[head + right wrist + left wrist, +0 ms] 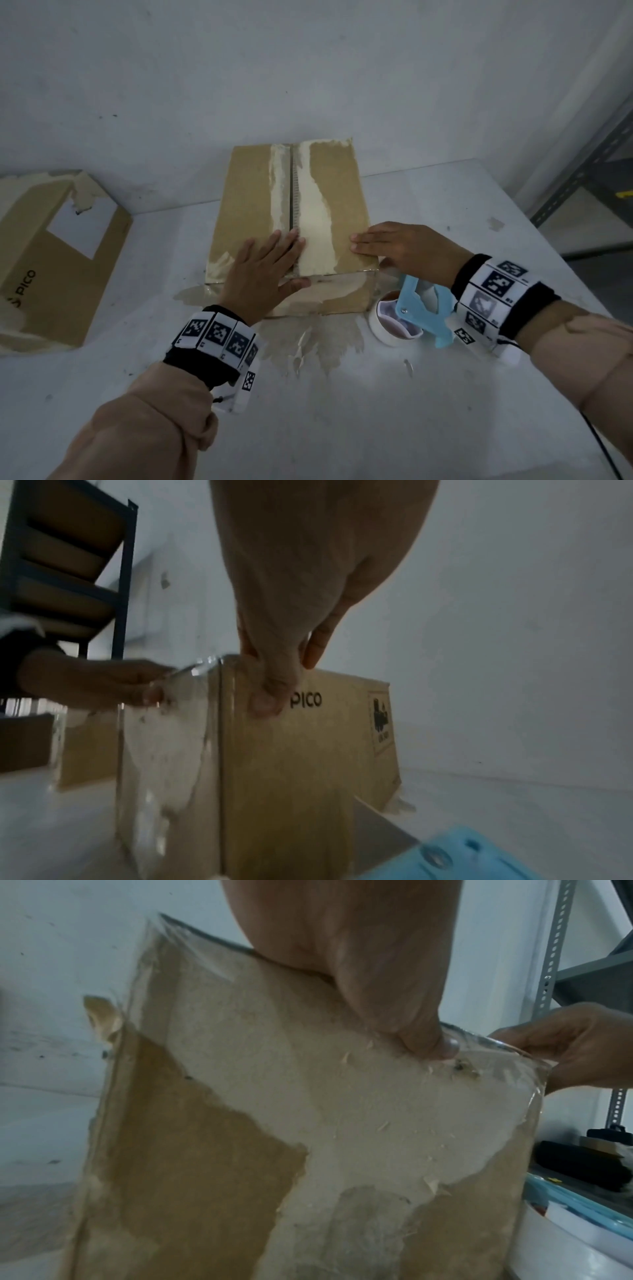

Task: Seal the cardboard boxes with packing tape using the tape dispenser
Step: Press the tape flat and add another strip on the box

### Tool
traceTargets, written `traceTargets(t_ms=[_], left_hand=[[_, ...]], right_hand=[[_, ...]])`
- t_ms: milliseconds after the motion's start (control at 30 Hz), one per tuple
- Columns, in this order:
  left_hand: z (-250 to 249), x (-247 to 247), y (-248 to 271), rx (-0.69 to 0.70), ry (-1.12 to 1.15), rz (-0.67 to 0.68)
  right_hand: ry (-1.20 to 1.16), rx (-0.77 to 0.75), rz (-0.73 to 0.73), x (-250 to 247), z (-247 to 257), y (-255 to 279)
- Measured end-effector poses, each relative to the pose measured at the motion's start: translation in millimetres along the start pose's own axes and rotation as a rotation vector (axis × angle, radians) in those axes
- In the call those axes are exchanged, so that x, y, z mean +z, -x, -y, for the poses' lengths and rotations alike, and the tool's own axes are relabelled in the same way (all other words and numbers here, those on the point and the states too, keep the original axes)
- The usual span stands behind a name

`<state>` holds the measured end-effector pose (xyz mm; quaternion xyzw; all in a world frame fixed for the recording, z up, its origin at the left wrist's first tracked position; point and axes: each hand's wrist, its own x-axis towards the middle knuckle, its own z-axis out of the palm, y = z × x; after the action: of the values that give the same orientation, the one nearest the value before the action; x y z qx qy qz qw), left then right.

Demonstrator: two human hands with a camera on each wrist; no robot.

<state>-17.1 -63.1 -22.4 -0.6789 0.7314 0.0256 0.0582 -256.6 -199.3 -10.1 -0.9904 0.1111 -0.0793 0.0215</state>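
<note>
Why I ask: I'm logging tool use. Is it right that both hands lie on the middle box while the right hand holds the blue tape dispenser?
Not quite. In the head view the tape dispenser lies on the table, unheld; the right hand and left hand do lie on the box.

Both hands (263,263) flat, fingers (363,241) straight

**Sleeves, wristbands and marker tags**

Both forearms wear loose tan sleeves (154,421), bunched at the cuffs, at the lower left and lower right of the head view. Each wrist carries a black band (202,363) wrapped with white tiles printed with black square markers (496,284). A thin black cable (596,442) trails from the right band.
</note>
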Motion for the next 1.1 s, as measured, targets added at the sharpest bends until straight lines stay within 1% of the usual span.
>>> traceTargets(t_ms=[33,100,133,167,200,233,267,333,367,400,467,500,567,667,733,767,833,933,1000,1100], left_hand=[[1,-1,1,-0.007,0.015,0.001],[1,-6,2,-0.019,0.031,-0.027],[2,-8,1,0.010,0.069,-0.052],[6,-10,-1,0.028,0.140,-0.089],[9,-14,-1,-0.002,0.246,-0.044],[13,-19,1,-0.036,0.309,0.007],[19,-24,4,-0.054,0.309,0.016],[33,-25,12,-0.064,0.176,0.013],[41,-23,18,-0.083,0.102,0.026],[49,-18,23,-0.118,0.077,0.046],[63,-8,35,-0.180,0.158,0.051],[67,-4,40,-0.176,0.221,0.020],[70,3,48,-0.155,0.335,-0.083],[68,13,62,-0.158,0.421,-0.224],[61,22,70,-0.062,0.383,-0.347],[55,28,74,-0.015,0.371,-0.386],[44,35,78,0.010,0.405,-0.423],[37,35,80,0.024,0.450,-0.443],[42,32,81,0.046,0.421,-0.419],[64,26,83,0.074,0.298,-0.358]], right_hand=[[-0.017,0.041,0.005,-7,1,-2],[-0.077,0.201,-0.018,-27,1,-5],[-0.104,0.272,-0.064,-35,1,-5],[-0.124,0.323,-0.118,-43,2,-7],[-0.150,0.357,-0.152,-48,6,-10],[-0.190,0.354,-0.168,-50,14,-15],[-0.228,0.320,-0.168,-46,24,-21],[-0.305,0.254,-0.112,-31,46,-33],[-0.329,0.246,-0.077,-21,58,-38],[-0.336,0.253,-0.047,-10,67,-43],[-0.331,0.281,-0.036,11,82,-53],[-0.313,0.289,-0.055,20,90,-58],[-0.195,0.264,-0.105,35,99,-64],[-0.024,0.177,-0.135,42,83,-61],[0.034,0.086,-0.169,42,63,-51],[0.034,0.056,-0.176,40,55,-45],[-0.016,0.061,-0.173,36,48,-40],[-0.117,0.153,-0.227,31,62,-48],[-0.152,0.160,-0.262,30,78,-63],[-0.156,0.113,-0.265,35,104,-92]])
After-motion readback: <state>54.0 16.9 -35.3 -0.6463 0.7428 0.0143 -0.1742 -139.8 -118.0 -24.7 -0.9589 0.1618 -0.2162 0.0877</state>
